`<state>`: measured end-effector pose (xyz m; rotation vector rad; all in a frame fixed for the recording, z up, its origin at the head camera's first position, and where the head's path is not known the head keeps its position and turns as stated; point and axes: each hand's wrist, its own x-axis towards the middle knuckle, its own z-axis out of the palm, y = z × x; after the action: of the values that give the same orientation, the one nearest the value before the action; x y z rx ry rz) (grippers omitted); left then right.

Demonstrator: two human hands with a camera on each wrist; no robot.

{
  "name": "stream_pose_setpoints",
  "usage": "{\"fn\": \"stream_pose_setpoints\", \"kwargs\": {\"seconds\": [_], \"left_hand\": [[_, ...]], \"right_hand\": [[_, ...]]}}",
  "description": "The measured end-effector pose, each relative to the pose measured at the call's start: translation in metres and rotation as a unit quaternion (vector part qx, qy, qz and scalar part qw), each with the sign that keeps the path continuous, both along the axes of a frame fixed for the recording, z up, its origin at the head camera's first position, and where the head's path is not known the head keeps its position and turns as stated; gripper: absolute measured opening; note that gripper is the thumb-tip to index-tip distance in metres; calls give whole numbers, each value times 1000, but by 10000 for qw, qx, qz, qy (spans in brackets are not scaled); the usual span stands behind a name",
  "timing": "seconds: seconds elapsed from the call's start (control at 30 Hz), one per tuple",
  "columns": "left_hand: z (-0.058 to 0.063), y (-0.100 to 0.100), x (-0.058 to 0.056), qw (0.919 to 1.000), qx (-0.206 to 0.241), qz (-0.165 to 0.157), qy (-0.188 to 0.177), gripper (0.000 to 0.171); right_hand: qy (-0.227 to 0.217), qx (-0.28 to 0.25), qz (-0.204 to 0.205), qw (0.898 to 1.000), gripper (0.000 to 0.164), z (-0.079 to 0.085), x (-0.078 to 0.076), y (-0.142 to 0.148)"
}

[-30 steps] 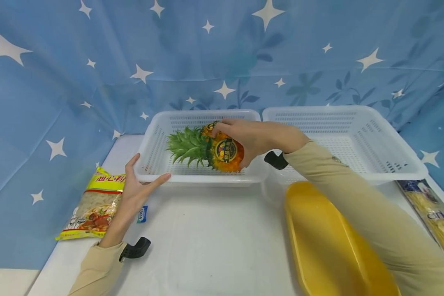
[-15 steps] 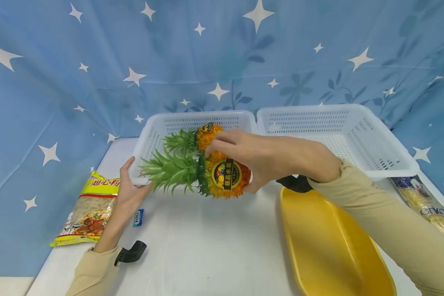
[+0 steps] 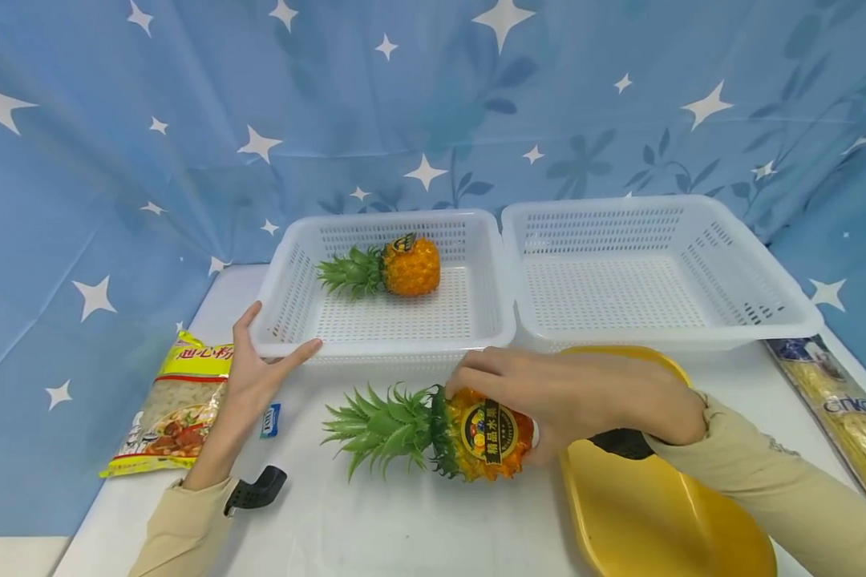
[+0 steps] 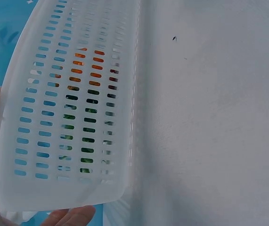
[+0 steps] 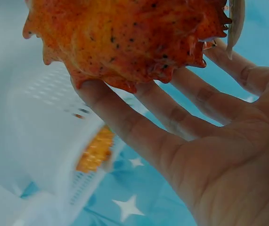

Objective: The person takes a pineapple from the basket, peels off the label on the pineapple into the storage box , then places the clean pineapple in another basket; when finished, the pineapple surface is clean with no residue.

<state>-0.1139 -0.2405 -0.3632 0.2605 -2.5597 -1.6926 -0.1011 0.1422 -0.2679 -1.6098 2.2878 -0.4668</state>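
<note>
My right hand (image 3: 556, 397) holds a toy-like pineapple (image 3: 487, 437) by its orange body, above the white table in front of the baskets. Its green leaves point left, and a round black-and-gold label faces up. In the right wrist view, fingers (image 5: 125, 117) lie against the spiky orange skin. With thumb and fingers spread around the corner, my left hand (image 3: 256, 385) grips the left white basket (image 3: 397, 349). Inside that basket a smaller pineapple (image 3: 413, 268) lies on its side, leaves to the left; its colours show through the slots in the left wrist view.
A second white basket (image 3: 664, 332) stands at the right. A yellow tub (image 3: 642, 513) lies below the right forearm. Left are a yellow-topped food bag (image 3: 180, 409) and a small blue packet (image 3: 270, 421); a noodle pack (image 3: 837, 401) lies far right. A blue star curtain (image 3: 375, 120) hangs behind.
The right hand has lifted the larger pineapple out of the left basket and brought it toward me and slightly right. The smaller pineapple stays inside. The left hand keeps its place at the basket corner.
</note>
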Motion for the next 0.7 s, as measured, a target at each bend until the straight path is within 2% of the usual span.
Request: {"fn": "stream_pose_setpoints", "kwargs": {"seconds": [0.23,0.5,0.7], "left_hand": [[0,0,0,9999,-78,-6,-86,115],[0,-2,-1,9999,-41,-75,-93,115],[-1,-3,-1,9999,6,-87,-86,116]], "right_hand": [[215,186,-65,9996,87,-23,2,-2],[388,452,-109,9982,88,-34,-1,-14],[309,446,-109,9985,89,-40,-4,-18]]}}
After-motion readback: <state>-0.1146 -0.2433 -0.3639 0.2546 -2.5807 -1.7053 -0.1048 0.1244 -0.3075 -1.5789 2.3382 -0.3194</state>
